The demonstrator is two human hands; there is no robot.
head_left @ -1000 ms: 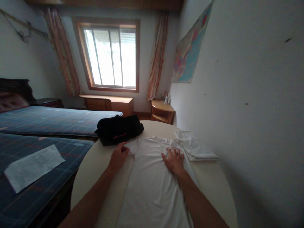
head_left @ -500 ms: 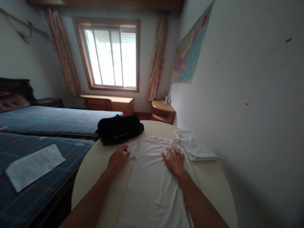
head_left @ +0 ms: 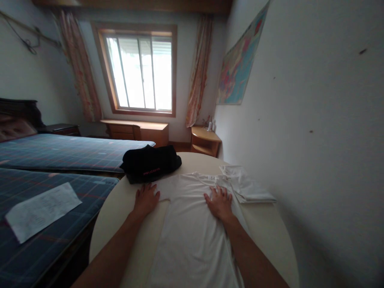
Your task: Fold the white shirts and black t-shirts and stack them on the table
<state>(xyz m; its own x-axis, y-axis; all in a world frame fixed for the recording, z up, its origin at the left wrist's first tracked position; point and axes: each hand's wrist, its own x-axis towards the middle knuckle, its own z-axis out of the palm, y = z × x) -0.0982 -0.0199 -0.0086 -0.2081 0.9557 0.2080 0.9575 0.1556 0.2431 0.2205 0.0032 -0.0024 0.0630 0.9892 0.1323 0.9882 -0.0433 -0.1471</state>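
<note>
A white T-shirt (head_left: 189,228) lies spread on the round cream table (head_left: 120,220), its collar toward the far side and a few wrinkles running down its body. My left hand (head_left: 146,201) rests at the end of the left sleeve, fingers apart. Flat on the upper right of the shirt lies my right hand (head_left: 219,203), its fingers spread. Just beyond my left hand is a heap of black cloth (head_left: 151,162) with small red lettering. Folded white cloth (head_left: 249,186) lies at the shirt's right shoulder; whether it is a separate piece I cannot tell.
Two plaid mattresses (head_left: 75,150) are on the left, with a sheet of paper (head_left: 43,212) on the nearer one. A white wall (head_left: 324,160) runs close along the right. A low wooden desk (head_left: 153,130) and a corner shelf (head_left: 205,138) stand beneath the window (head_left: 141,72).
My left hand has moved left along the sleeve to its end, and the sleeve now lies more stretched out. My right hand has stayed in place on the shirt.
</note>
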